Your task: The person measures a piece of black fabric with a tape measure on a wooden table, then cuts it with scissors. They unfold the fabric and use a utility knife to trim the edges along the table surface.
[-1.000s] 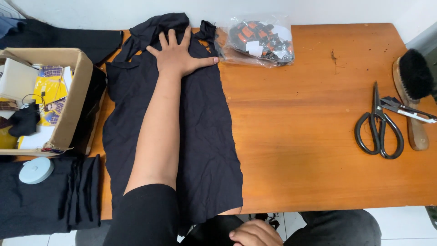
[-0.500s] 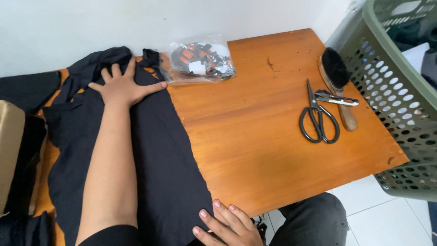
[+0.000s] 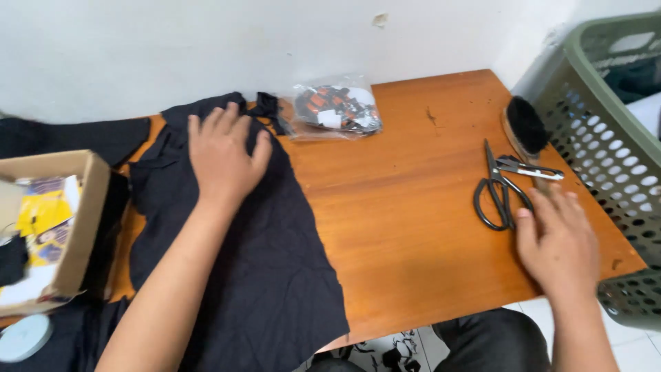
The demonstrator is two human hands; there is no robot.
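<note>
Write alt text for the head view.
A person's left hand presses flat on a black garment on a wooden table, while the right hand reaches toward black scissors near a brush and a green basket.

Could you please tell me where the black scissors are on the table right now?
In the head view, the black scissors lie on the table's right side, just ahead of the right hand and beside the brush.

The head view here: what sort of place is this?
Probably a small home sewing or garment-finishing corner: black cloth lies on a wooden table under the left hand, with scissors by the right hand, beside a laundry basket.
</note>
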